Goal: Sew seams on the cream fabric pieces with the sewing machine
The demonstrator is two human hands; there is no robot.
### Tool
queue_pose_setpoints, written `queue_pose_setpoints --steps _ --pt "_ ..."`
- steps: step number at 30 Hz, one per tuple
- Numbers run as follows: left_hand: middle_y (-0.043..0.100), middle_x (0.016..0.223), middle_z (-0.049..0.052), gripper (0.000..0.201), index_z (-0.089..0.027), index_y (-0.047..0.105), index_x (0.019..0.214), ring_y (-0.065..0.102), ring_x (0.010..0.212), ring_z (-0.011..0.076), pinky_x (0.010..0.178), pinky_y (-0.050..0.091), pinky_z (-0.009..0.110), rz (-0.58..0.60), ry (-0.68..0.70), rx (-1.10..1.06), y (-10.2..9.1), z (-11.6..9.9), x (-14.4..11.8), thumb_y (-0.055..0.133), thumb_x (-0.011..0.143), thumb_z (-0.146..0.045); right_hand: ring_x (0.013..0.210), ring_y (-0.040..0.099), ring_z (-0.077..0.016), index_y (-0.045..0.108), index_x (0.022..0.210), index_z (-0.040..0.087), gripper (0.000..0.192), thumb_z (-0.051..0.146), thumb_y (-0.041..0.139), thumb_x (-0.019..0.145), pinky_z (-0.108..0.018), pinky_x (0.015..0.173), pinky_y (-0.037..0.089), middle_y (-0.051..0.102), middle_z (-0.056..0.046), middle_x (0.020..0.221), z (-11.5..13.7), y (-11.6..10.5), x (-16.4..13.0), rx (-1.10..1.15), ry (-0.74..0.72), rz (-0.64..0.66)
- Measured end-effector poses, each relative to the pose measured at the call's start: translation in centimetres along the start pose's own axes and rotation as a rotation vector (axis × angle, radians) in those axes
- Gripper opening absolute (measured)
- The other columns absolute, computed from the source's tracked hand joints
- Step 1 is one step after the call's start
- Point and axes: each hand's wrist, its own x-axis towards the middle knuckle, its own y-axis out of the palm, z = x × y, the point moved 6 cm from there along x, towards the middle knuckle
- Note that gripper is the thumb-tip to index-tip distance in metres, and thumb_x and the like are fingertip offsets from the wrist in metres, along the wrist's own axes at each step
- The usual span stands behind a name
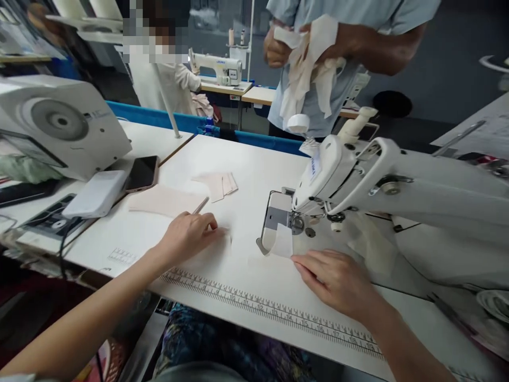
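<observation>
A pale fabric piece (283, 242) lies at the needle end of the white sewing machine (350, 180), partly over the grey plate in the tabletop (254, 159). It sits between the two hands: just beyond the fingertips of the right hand (338, 281), which meet its near right corner, and to the right of the left hand (193, 237), with bare white surface in between. The right hand is narrow, fingers close together and pointing left; whether they pinch the corner or only press on it, I cannot tell. The left hand is curled, its thumb and fingertips near each other and low over the tabletop; a pale edge shows blurred at the tips, and I cannot tell whether it is gripped.

Just beyond the left hand lies a flat pink fabric stack (169, 200), and farther back a few small pink scraps (222, 185), well apart from the right hand. A phone (143, 173) and a white box-shaped device (96, 193) lie side by side to the left. A printed ruler scale (274, 312) runs along the near edge, below both hands. Across the tabletop, a co-worker in a light blue shirt holds a bunch of pale cloth strips (306, 74).
</observation>
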Motion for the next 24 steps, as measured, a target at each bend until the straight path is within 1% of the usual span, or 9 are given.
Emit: queue_pose_setpoints --steps 3,6,9,12,15,17,19,22,24 --pt "0.05 0.055 -0.002 0.035 -0.018 0.059 0.079 0.042 0.052 0.012 0.055 0.03 0.027 0.055 0.056 -0.269 0.2 -0.2 -0.1 0.043 0.092 -0.046 0.065 0.057 -0.0145 0.067 0.097 0.016 0.026 0.019 0.041 0.098 -0.028 0.061 0.041 0.065 -0.004 0.074 0.4 0.5 0.2 0.06 0.035 0.057" --pt "0.048 0.062 -0.003 0.036 -0.019 0.058 0.081 0.039 0.056 0.011 0.053 0.031 0.025 0.099 0.115 -0.575 0.1 -0.8 -0.4 0.043 0.092 -0.05 0.065 0.053 -0.0135 0.066 0.099 0.016 0.026 0.019 0.04 0.097 -0.027 0.06 0.039 0.061 -0.004 0.074 0.9 0.8 0.5 0.208 0.074 0.064" --pt "0.05 0.069 -0.003 0.036 -0.019 0.055 0.083 0.04 0.061 0.0106 0.054 0.032 0.023 0.154 0.117 -0.797 0.1 -1.0 -0.7 0.046 0.092 -0.052 0.059 0.048 -0.0084 0.066 0.104 0.017 0.025 0.023 0.043 0.095 -0.023 0.057 0.041 0.063 -0.008 0.097 1.3 1.1 0.7 0.503 0.163 0.083" --pt "0.05 0.068 -0.004 0.034 -0.02 0.049 0.089 0.038 0.058 0.0087 0.051 0.03 0.021 0.291 0.107 -0.968 0.7 -1.6 -1.0 0.047 0.092 -0.054 0.055 0.045 -0.0035 0.067 0.108 0.02 0.024 0.026 0.051 0.091 -0.022 0.059 0.046 0.054 -0.012 0.128 2.0 1.7 0.7 0.779 0.252 0.155" --pt "0.049 0.064 -0.007 0.035 -0.021 0.044 0.093 0.032 0.051 0.0068 0.046 0.024 0.019 0.421 0.109 -1.06 0.8 -3.0 -1.0 0.048 0.092 -0.056 0.064 0.051 -0.0044 0.07 0.108 0.022 0.025 0.027 0.058 0.086 -0.024 0.066 0.048 0.045 -0.012 0.141 2.9 1.8 0.7 0.948 0.277 0.207" --pt "0.046 0.06 -0.008 0.035 -0.021 0.045 0.094 0.03 0.049 0.0062 0.044 0.022 0.018 0.478 0.141 -1.067 0.4 -4.3 -0.8 0.05 0.091 -0.055 0.064 0.051 -0.0036 0.071 0.108 0.023 0.026 0.028 0.06 0.085 -0.023 0.066 0.046 0.04 -0.012 0.145 3.4 1.9 0.8 1.042 0.292 0.252" --pt "0.044 0.059 -0.008 0.035 -0.02 0.047 0.092 0.031 0.049 0.0059 0.044 0.023 0.018 0.517 0.18 -1.068 0.0 -5.9 -0.5 0.051 0.09 -0.055 0.064 0.05 -0.0029 0.072 0.107 0.023 0.026 0.031 0.061 0.085 -0.022 0.063 0.044 0.04 -0.011 0.142 3.8 2.1 0.8 1.114 0.305 0.288" --pt "0.045 0.061 -0.006 0.039 -0.018 0.05 0.086 0.034 0.05 0.0061 0.045 0.024 0.018 0.511 0.213 -1.062 0.0 -7.8 0.2 0.054 0.088 -0.057 0.067 0.05 -0.0055 0.072 0.108 0.023 0.029 0.037 0.062 0.084 -0.02 0.06 0.042 0.05 -0.008 0.114 4.0 2.3 0.7 1.131 0.287 0.272" --pt "0.044 0.061 -0.005 0.044 -0.017 0.051 0.082 0.034 0.052 0.0064 0.046 0.024 0.019 0.468 0.22 -1.054 0.4 -8.7 0.6 0.056 0.085 -0.06 0.069 0.049 -0.0076 0.071 0.111 0.023 0.033 0.041 0.062 0.084 -0.02 0.06 0.04 0.05 -0.004 0.1 3.8 2.8 0.5 1.104 0.278 0.248"
